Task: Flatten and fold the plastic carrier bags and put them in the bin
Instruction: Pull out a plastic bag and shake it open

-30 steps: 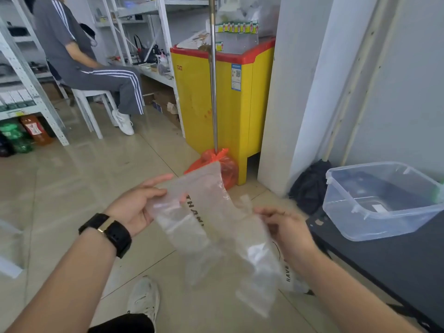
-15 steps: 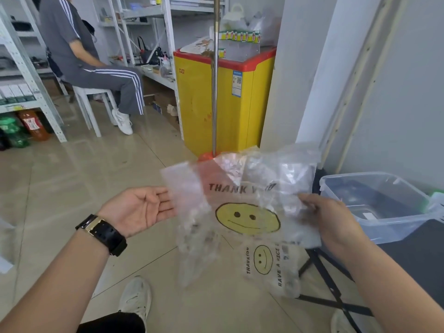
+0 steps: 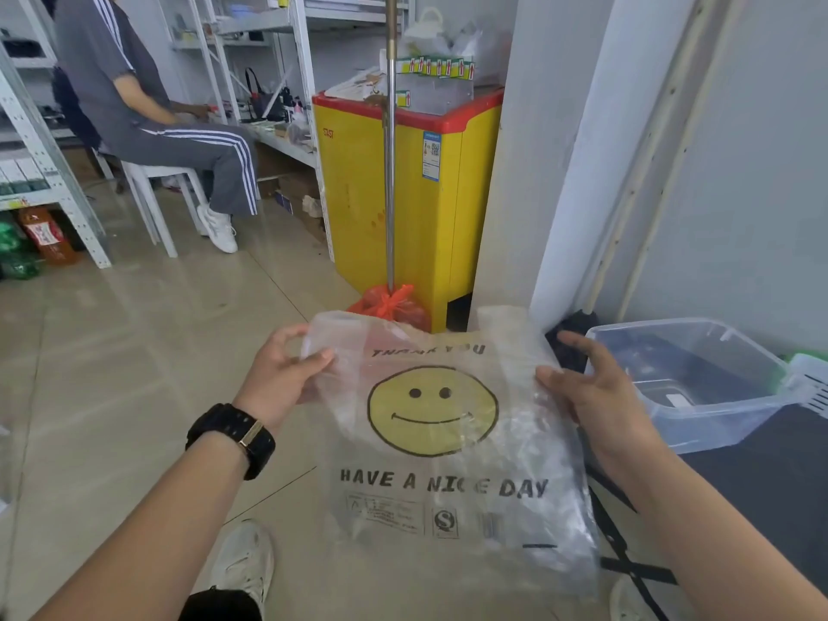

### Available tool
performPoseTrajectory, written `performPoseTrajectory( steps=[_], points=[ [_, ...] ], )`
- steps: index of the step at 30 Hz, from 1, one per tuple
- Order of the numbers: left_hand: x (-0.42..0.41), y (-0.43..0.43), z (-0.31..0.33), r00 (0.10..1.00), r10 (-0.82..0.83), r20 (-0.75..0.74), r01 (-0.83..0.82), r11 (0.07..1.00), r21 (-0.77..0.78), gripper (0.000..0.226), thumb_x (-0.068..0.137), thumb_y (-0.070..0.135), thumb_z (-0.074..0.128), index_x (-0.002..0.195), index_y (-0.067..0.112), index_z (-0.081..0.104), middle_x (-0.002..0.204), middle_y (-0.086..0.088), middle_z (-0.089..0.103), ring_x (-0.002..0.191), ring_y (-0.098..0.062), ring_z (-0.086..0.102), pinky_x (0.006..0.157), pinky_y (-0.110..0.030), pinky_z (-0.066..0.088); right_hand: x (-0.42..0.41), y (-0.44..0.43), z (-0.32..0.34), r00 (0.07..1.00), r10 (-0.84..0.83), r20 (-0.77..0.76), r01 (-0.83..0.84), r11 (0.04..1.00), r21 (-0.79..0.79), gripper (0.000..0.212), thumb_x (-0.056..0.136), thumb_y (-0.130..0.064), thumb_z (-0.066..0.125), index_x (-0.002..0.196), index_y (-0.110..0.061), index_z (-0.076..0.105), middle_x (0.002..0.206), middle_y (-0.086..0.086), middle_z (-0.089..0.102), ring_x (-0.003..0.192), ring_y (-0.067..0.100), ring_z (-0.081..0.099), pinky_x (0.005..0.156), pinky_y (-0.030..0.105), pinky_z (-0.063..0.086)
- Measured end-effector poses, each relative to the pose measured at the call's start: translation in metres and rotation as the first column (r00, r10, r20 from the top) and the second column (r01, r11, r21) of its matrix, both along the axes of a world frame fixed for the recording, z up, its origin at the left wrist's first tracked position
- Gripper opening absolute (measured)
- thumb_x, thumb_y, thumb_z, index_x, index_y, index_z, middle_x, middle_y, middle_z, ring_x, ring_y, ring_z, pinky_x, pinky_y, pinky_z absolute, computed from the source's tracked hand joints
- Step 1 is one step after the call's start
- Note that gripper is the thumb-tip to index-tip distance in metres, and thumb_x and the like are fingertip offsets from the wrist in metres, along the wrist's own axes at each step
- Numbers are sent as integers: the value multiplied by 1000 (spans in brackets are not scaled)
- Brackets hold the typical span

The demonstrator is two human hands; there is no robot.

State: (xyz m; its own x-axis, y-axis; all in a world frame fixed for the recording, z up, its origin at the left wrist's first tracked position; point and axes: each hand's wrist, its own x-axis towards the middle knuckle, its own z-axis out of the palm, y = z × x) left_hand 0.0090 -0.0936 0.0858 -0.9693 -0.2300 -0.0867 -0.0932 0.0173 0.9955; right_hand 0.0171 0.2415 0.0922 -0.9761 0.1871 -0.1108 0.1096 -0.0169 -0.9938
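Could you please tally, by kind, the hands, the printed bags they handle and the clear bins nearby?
Hands: 2, left hand and right hand
printed carrier bag: 1 plainly seen
clear bin: 1
Total: 4

Small shop interior, yellow chest freezer (image 3: 403, 190) at centre, stocked metal shelving (image 3: 49, 172) at left, tiled floor (image 3: 134, 351)
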Motion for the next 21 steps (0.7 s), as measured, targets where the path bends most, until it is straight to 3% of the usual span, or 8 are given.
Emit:
performPoseTrajectory(
  steps=[2,5,8,12,14,16,19,21],
  points=[
    [2,-3,6,996,6,-91,-8,999,-32,48,90,9,66,128,33,51,94,-20,72,90,-28,70,80,-45,58,4,1,7,997,18,-78,-17,1000,6,26,92,-9,68,114,-22,69,94,8,78,85,27,73,77,40,61],
    [6,-6,12,983,-91,-156,74,991,-113,28,89,9,66,111,27,69,92,-15,76,87,-26,69,71,-33,59,8,3,9,992,93,-90,-96,995,-32,15,91,-10,67,103,-10,76,97,9,78,87,25,72,77,30,61],
    [10,-10,14,973,-180,-147,153,971,-182,17,77,18,74,92,24,79,89,-4,78,82,-14,71,72,-23,56,8,6,10,987,150,-63,-153,987,-56,24,84,-3,72,107,-8,74,92,13,78,74,18,73,64,23,60],
    [13,-15,17,966,-165,-200,138,980,-143,22,68,16,76,88,25,80,85,-7,78,74,-11,70,65,-16,56,4,16,12,990,129,-54,-133,987,-89,34,80,6,71,109,-13,73,89,11,79,66,13,72,55,18,55],
    [12,-19,16,958,-209,-194,172,966,-191,28,70,12,77,97,21,78,88,-16,76,72,-19,66,65,-16,54,3,18,12,989,137,-58,-138,990,-7,33,80,6,73,108,-11,74,88,9,79,70,14,73,61,18,56],
    [12,-23,14,948,-264,-179,203,933,-298,31,72,12,79,101,22,76,88,-20,75,71,-25,58,70,-23,54,4,21,12,986,159,-57,-149,977,152,27,77,1,77,101,-12,77,86,7,79,75,17,74,76,25,56],
    [11,-24,11,949,-264,-173,184,908,-377,23,75,10,79,92,25,77,83,-14,76,76,-27,70,75,-29,55,3,26,13,982,183,-45,-156,924,349,13,79,-6,80,82,-18,79,79,3,79,66,12,69,76,37,54],
    [10,-23,9,953,-228,-202,135,910,-391,16,76,5,77,83,21,77,79,-8,76,76,-22,72,73,-28,56,3,29,13,985,164,-50,-130,904,407,12,81,-8,79,77,-20,78,80,3,78,70,15,68,74,33,54]
  ],
)
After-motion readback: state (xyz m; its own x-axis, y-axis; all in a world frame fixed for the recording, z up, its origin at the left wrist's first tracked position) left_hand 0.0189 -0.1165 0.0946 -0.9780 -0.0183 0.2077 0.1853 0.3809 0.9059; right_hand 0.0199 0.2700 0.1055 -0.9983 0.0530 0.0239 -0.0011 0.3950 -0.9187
